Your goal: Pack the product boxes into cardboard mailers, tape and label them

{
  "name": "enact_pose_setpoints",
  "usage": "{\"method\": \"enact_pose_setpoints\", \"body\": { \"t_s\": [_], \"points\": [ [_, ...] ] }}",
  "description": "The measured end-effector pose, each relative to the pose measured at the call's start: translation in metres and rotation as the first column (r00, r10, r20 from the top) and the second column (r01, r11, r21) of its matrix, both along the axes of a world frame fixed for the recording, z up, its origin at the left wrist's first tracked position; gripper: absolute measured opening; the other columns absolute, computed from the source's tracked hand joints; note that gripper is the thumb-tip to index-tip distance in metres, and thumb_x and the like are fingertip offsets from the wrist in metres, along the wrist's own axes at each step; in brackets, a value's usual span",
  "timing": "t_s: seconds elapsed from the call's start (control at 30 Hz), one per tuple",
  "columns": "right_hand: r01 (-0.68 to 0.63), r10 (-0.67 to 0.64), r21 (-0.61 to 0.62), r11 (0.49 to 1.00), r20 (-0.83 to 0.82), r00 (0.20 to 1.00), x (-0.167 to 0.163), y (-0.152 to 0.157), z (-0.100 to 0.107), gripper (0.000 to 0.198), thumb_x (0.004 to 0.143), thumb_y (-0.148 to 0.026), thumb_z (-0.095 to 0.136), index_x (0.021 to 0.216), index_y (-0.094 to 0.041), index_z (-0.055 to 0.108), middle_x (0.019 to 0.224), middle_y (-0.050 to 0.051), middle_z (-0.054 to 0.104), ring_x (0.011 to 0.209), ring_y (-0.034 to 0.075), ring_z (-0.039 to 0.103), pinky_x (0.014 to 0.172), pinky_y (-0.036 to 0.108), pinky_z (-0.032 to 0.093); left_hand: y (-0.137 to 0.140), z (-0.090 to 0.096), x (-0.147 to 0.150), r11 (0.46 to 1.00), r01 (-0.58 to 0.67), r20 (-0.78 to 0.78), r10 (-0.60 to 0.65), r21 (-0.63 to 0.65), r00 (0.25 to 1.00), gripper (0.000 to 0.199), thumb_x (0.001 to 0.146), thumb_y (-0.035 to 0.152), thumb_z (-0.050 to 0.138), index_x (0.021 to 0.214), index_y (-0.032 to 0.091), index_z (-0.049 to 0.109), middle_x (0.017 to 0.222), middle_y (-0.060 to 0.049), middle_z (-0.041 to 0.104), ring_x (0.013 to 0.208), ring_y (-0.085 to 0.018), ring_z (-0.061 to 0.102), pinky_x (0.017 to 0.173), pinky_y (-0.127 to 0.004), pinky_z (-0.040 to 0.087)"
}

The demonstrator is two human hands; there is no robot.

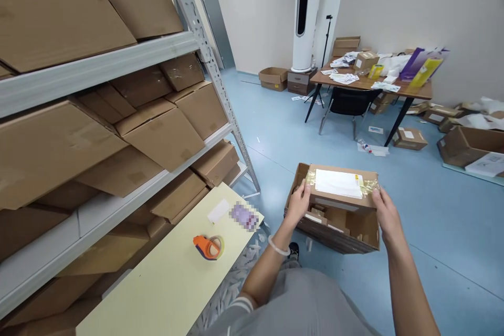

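Observation:
Between my two hands is a taped cardboard box with a white label on top and shiny tape at both ends. My left hand grips its left end, and my right hand grips its right end. Below it stands a large open carton with several small boxes inside. The held box hides part of the carton's opening; whether it touches the carton's rim I cannot tell. To the left, an orange tape dispenser lies on a pale yellow table.
A metal shelf full of cardboard boxes rises on the left. White paper scraps litter the floor beside the yellow table. Farther back stand a brown desk with papers, a black chair and an open carton.

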State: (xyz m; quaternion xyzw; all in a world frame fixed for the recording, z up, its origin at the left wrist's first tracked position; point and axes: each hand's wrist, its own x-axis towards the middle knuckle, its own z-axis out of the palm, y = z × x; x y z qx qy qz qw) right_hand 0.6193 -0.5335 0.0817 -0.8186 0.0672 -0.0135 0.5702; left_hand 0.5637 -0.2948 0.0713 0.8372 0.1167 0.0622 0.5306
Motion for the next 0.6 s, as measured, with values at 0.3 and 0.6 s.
{"method": "enact_pose_setpoints", "body": {
  "t_s": [0.3,0.6],
  "points": [
    [-0.007,0.009,-0.107,0.994,0.017,1.0,0.048,0.042,-0.009,0.086,0.088,-0.072,0.037,0.156,-0.02,0.027,0.16,0.008,0.03,0.146,0.03,0.03,0.12,0.041,0.023,0.05,-0.007,0.025,0.998,-0.058,-0.021,0.059,0.036,0.998,0.065,0.098,0.051,0.036,0.152,0.014,0.034,0.159,-0.011,0.029,0.149,-0.026,0.025,0.123,-0.041,0.021],
    [-0.264,0.257,-0.089,0.961,-0.077,0.963,0.053,0.102,-0.003,0.088,0.087,-0.073,0.038,0.155,-0.017,0.031,0.157,0.01,0.036,0.143,0.032,0.036,0.121,0.04,0.019,0.111,-0.006,-0.037,0.904,-0.41,-0.003,0.413,-0.119,0.911,0.066,0.096,0.057,0.038,0.148,0.016,0.042,0.157,-0.011,0.036,0.147,-0.024,0.029,0.123,-0.04,0.02]
  ]
}}
